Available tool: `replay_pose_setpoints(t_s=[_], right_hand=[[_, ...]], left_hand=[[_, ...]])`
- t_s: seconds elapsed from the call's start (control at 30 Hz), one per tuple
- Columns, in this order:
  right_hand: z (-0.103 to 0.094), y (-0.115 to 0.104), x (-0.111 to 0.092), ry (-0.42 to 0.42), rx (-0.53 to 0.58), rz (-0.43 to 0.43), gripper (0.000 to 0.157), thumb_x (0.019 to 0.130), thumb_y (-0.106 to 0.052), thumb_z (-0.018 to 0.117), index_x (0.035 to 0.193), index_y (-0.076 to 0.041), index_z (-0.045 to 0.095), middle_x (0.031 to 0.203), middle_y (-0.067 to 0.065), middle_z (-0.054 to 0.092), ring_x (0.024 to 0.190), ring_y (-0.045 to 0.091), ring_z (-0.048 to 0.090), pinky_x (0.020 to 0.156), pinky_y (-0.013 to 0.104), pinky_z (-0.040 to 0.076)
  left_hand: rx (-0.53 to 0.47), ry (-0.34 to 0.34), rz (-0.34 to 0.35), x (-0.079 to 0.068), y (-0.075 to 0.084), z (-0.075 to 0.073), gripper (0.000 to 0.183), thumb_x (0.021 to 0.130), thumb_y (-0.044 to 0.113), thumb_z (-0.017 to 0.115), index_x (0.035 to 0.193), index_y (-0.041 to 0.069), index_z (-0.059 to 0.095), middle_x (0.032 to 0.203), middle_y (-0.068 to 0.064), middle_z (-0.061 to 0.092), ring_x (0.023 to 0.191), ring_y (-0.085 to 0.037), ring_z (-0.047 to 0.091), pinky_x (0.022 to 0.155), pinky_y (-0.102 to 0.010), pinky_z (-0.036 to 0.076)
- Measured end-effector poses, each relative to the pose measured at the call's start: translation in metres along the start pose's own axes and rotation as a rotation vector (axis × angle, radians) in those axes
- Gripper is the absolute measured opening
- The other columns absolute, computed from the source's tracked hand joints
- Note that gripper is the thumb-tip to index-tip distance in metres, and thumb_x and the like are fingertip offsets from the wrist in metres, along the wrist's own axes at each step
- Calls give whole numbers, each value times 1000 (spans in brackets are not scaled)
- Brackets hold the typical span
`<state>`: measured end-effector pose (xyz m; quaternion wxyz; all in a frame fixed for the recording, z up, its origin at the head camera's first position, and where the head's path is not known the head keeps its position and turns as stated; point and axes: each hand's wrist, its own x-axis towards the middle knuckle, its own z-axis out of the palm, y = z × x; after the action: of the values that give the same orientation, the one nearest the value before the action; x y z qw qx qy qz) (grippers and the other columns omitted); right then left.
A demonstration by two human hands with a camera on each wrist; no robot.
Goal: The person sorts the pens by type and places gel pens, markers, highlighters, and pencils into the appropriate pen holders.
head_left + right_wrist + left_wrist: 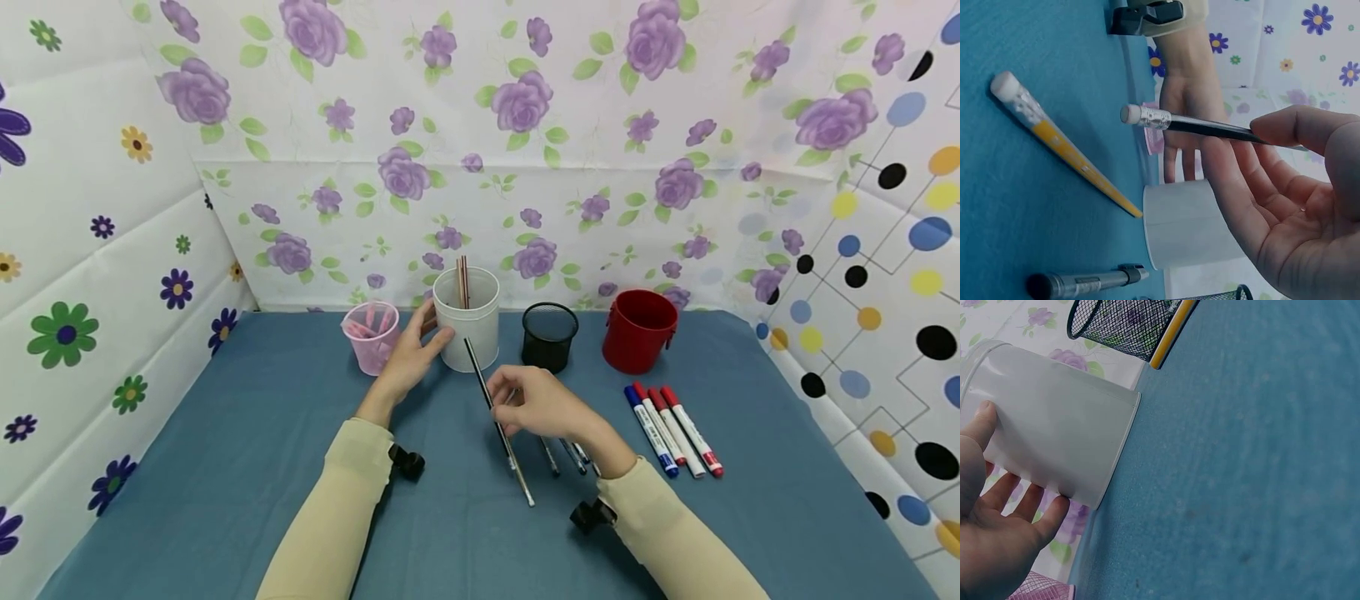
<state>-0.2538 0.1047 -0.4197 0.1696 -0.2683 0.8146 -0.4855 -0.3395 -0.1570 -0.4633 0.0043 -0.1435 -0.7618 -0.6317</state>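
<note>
My right hand [536, 402] pinches a black pencil [1210, 128] between thumb and fingers. The pencil slants, its white eraser and silver ferrule toward me, its far end near the white bucket [471, 340]. Several thin wooden sticks or pencils [462, 283] stand in that bucket. My left hand [408, 354] holds the bucket's left side, thumb at the front and fingers spread round behind, as the left wrist view shows. A yellow pencil [1079, 156] with a white eraser lies on the blue cloth under my right hand. Beside it lies a pen [1085, 284]; other pens are partly hidden by that hand.
A pink mesh basket [372, 354] with pink items stands left of the bucket. To the right are a black mesh cup [549, 342] and a red bucket [637, 337]. Several red and blue markers [675, 432] lie in front of the red bucket. Patterned cloth walls surround the table.
</note>
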Motion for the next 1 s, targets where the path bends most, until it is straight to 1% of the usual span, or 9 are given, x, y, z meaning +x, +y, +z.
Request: replay_pose_setpoints(t_s=[0.13,0.2,0.3,0.43,0.5,0.6,0.73,0.87,1.0], right_hand=[[-5,1,2,38,39,-18,17,100,-8,72,116,-4,68,99,10,70,80,28,75,75,41,65],[-7,0,2,53,57,-26,18,100,-7,73,116,-4,68,100,11,70,81,27,75,77,46,66],[-9,-1,2,74,75,-31,18,100,-7,73,117,-5,67,102,12,70,83,27,75,79,52,65],[-13,-1,0,97,111,-44,18,100,-7,73,117,-5,67,103,13,70,85,28,75,82,56,64],[-15,-1,-1,108,125,-55,19,100,-6,72,118,-4,67,103,14,71,85,28,76,83,58,63],[-19,0,-2,135,134,-75,21,101,-5,72,121,-1,65,102,15,71,86,28,76,83,56,64],[-24,2,-3,180,141,-83,22,101,-5,72,122,-3,65,103,15,70,88,28,76,83,54,64],[-30,4,-3,219,163,-77,23,101,-7,74,121,-4,64,104,16,70,88,29,76,82,51,65],[-39,0,-3,251,162,-81,24,101,-6,74,122,-2,64,104,18,70,88,29,75,79,44,66]], left_hand=[[-10,-10,-17,-8,21,0,74,110,21,61,170,9,20,172,-17,28,159,-41,25,125,-62,28],[-8,-10,-20,-8,21,-2,74,110,21,62,170,9,20,173,-18,28,159,-40,26,126,-61,28],[-5,-4,-23,-4,13,-4,74,110,23,61,171,10,20,173,-17,27,159,-40,25,126,-59,28],[11,4,-25,2,-4,-5,76,110,28,61,172,18,18,174,-13,26,160,-37,24,126,-59,29],[17,7,-21,3,-8,-5,76,110,31,62,172,21,19,174,-10,27,160,-35,25,126,-58,29],[17,9,3,4,-11,-5,76,109,34,63,171,23,21,173,-9,29,159,-34,27,126,-57,30],[16,-4,30,4,-12,-4,74,110,34,62,171,24,22,173,-8,29,159,-33,28,125,-58,31],[25,-10,29,3,-11,-4,73,110,34,62,171,25,23,172,-8,30,159,-32,28,125,-58,32],[31,-9,30,2,-10,-3,74,109,34,63,171,24,22,172,-8,30,159,-33,29,125,-58,32]])
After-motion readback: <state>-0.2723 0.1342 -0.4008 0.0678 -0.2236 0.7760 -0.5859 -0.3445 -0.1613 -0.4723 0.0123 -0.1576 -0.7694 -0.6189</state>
